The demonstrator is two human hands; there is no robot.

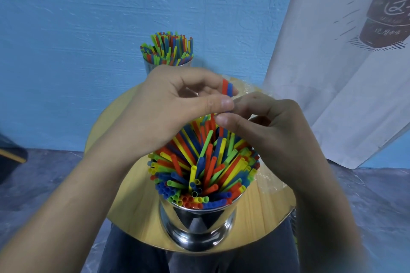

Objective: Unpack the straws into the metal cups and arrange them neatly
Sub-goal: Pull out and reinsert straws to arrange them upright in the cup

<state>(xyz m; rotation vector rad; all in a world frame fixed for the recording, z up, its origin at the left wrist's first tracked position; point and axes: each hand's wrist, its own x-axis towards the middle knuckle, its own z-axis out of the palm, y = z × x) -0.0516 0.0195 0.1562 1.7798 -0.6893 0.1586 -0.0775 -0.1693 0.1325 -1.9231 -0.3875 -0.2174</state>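
Held straws [227,87]: one red, one blue, standing almost straight up over the Near metal cup [197,224], tops poking out above the fingers.
Left hand [175,106]: thumb and pointer finger pinching the two straws from the left side.
Right hand [275,131]: fingers curled, thumb and fingertip pinching the same straws a bit lower, from the right.
Way to go, a guess: straight down into the cup.
Near metal cup: near edge of the Round table [266,206], stuffed with leaning straws.
Far metal cup [148,68]: far edge, full too.
Plastic wrap [248,87]: right edge.
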